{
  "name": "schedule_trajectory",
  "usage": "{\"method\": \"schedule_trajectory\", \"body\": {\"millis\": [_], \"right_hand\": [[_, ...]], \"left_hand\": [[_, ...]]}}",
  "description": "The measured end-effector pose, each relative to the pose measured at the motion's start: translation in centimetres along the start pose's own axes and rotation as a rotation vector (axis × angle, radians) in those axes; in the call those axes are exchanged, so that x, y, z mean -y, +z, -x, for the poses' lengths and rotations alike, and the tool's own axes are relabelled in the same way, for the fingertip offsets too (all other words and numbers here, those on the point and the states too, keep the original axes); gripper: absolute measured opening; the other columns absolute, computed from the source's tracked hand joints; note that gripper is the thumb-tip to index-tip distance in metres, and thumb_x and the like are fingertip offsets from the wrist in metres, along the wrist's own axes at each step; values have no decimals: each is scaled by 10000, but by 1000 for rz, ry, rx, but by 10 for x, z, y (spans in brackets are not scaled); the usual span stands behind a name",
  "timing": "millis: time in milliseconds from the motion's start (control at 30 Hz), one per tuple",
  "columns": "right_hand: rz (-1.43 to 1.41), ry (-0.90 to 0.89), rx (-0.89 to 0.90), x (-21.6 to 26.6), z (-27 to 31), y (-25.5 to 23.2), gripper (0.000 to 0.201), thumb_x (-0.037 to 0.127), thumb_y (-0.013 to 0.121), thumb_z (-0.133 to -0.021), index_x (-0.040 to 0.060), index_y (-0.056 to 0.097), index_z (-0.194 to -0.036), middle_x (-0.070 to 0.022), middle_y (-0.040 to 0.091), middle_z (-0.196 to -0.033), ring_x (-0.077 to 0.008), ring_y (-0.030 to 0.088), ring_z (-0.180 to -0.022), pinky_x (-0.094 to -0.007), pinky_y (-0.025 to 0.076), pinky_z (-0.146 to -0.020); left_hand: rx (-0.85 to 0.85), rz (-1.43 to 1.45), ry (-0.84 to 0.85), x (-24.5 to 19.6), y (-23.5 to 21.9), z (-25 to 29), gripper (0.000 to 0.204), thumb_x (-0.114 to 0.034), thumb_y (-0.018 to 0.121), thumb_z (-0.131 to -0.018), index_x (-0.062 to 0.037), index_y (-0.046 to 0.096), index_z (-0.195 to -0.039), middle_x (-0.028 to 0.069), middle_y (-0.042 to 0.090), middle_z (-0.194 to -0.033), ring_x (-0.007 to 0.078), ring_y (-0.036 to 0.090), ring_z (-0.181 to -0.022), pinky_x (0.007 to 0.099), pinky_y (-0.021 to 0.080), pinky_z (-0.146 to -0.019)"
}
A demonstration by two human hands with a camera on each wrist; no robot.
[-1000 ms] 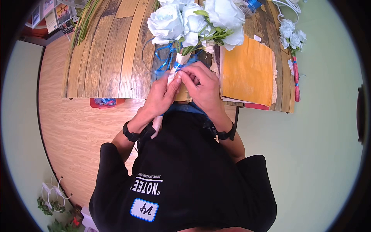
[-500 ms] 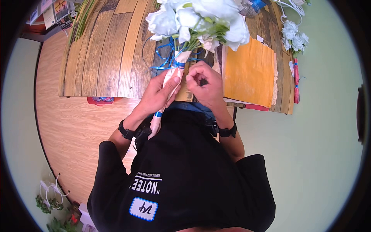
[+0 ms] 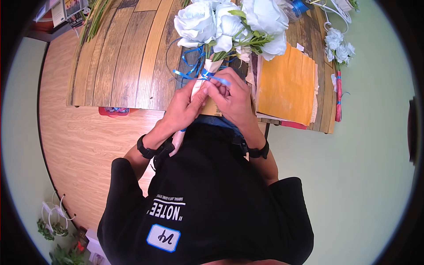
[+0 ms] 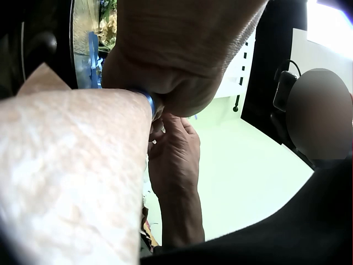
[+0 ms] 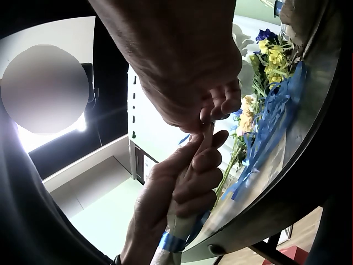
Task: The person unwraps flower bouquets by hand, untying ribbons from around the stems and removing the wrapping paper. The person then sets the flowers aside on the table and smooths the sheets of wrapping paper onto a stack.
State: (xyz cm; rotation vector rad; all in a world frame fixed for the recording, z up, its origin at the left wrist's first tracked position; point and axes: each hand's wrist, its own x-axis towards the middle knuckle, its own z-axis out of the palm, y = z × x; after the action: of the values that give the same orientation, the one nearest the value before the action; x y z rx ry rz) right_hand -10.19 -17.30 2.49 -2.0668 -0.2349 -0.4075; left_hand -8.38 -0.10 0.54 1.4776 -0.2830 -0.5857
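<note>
My left hand grips the pale paper-wrapped handle of a bouquet of pale blue-white roses. Just above it, a blue ribbon circles the wrap below the blooms. My right hand has its fingers curled at that ribbon and pinches it, with a loose end sticking out by the fingers. In the left wrist view the wrap fills the near side, a blue band round it. The right wrist view shows my left hand wrapped round the handle, its fingers close to my right hand.
On the wooden table lie orange paper sheets at the right and green stems at the back left. A ribbon spool stands at the back. A smaller bouquet lies right of the sheets. Below the left edge is a red container.
Half a second ago my right hand was off the wrap, beside it; now it is back at the ribbon. The blooms have tilted back, and a ribbon end shows by my right fingers.
</note>
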Motion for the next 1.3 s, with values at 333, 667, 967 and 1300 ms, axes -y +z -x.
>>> {"method": "schedule_trajectory", "body": {"millis": [333, 667, 967, 1300], "right_hand": [[-881, 264, -261, -7, 1, -10, 41, 25, 574, -977, -11, 569, -958, -160, 662, -1023, -122, 599, -612, -249, 483, -539], [-26, 2, -75, 25, -5, 0, 262, 56, 775, -864, 10, 636, -1081, -53, 599, -1080, -56, 569, -698, -228, 478, -593], [-786, 238, -36, 3, 9, -11, 69, 31, 666, -963, -32, 674, -989, -76, 660, -950, -89, 573, -660, -238, 473, -567], [-490, 459, -422, -6, 5, -20, 162, 79, 689, -957, -44, 673, -1062, -92, 656, -1082, -137, 629, -844, -276, 538, -676]], "left_hand": [[92, 346, -53, -20, -10, -1, 362, -321, 503, -1077, -6, 543, -1251, 0, 515, -733, 52, 446, -467, 214, 348, -412], [61, 262, 36, -4, -7, -3, 379, -332, 469, -1087, -5, 527, -1268, 10, 519, -729, 63, 456, -453, 216, 364, -402], [62, 344, -26, -15, -16, -3, 383, -339, 472, -1086, 0, 545, -1250, 9, 517, -721, 65, 455, -452, 217, 362, -395], [366, 707, -113, -7, -17, 1, 477, -416, 438, -1083, 1, 529, -1296, 34, 525, -718, 77, 469, -440, 221, 398, -392]]}}
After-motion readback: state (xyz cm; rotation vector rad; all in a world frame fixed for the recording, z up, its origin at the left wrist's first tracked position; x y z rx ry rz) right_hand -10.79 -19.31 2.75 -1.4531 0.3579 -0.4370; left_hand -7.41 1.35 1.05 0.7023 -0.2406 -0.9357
